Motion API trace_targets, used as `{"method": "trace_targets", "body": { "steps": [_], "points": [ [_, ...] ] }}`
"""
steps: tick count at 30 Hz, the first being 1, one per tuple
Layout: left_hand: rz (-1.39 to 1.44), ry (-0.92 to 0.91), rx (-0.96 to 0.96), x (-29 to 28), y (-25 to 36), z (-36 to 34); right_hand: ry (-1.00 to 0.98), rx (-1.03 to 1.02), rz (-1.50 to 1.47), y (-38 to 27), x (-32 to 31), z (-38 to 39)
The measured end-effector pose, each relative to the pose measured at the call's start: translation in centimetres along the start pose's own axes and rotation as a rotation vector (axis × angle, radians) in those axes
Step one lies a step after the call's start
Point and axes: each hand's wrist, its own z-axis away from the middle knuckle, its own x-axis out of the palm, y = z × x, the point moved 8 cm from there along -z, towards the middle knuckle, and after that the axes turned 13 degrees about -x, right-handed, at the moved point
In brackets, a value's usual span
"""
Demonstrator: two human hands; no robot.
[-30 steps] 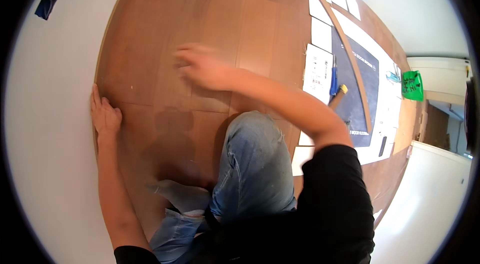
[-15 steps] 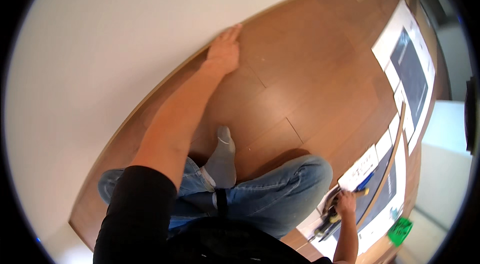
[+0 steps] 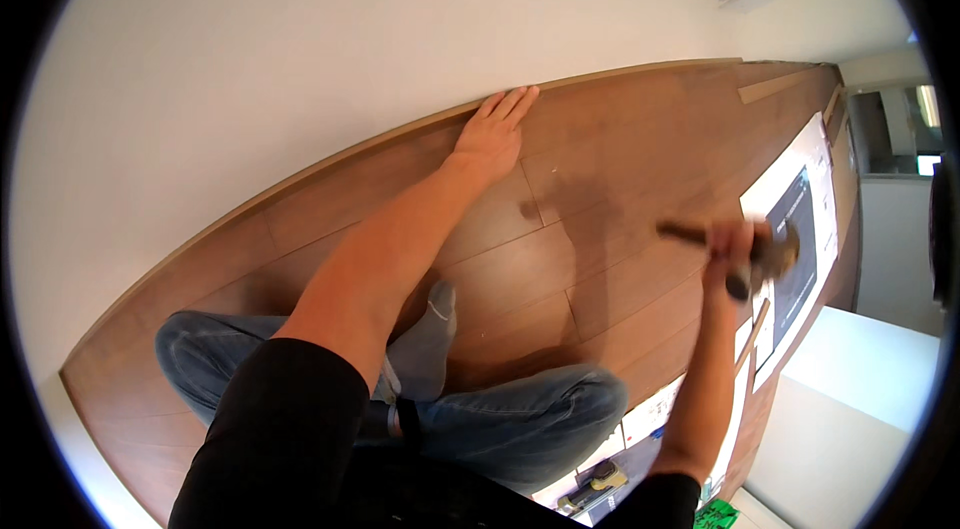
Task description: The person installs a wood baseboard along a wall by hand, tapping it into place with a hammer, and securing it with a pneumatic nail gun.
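My left hand (image 3: 492,136) lies with its fingers stretched out, their tips on a thin wooden trim strip (image 3: 345,158) that runs along the foot of the white wall. My right hand (image 3: 730,244) is raised over the floor on the right, closed around a dark power tool (image 3: 777,254) with a stubby, rounded body. Motion smears this tool; its outline resembles a small nail gun, but I cannot tell for certain. A shadow of the arm falls across the brown plank floor (image 3: 510,244).
My crossed legs in jeans (image 3: 520,419) take up the near floor. White sheets with dark panels (image 3: 790,199) lie on the right. A yellow-and-black tool (image 3: 605,477) rests on the nearer sheet, and a green object (image 3: 716,516) sits close by. A white box-like block (image 3: 850,369) stands at far right.
My right hand has risen from the tools on the sheet and moved forward, carrying the dark tool. My left hand stays at the trim strip, while the whole view has shifted.
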Motion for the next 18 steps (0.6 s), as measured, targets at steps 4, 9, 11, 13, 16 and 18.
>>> {"method": "trace_targets", "body": {
  "steps": [4,9,11,13,16,18],
  "points": [
    [0.033,-0.032,0.009,-0.6,0.5,-0.4,0.094,-0.168,0.220,6.5,13.0,-7.6],
    [0.076,-0.024,-0.011,0.2,0.6,-0.7,0.074,-0.165,0.131,13.0,16.5,-10.7],
    [0.096,-0.046,-0.006,0.2,0.8,-0.7,0.076,-0.175,0.163,14.4,16.6,-10.3],
    [0.078,-0.056,0.000,-0.2,1.2,-0.7,0.053,-0.242,0.242,15.9,15.8,-10.3],
    [0.105,0.024,-0.021,0.8,-0.1,-0.1,0.043,-0.238,0.283,16.8,17.4,-9.0],
    [0.112,0.062,-0.035,0.9,-0.7,-0.1,0.019,-0.257,0.221,17.2,18.0,-9.3]
  ]
}}
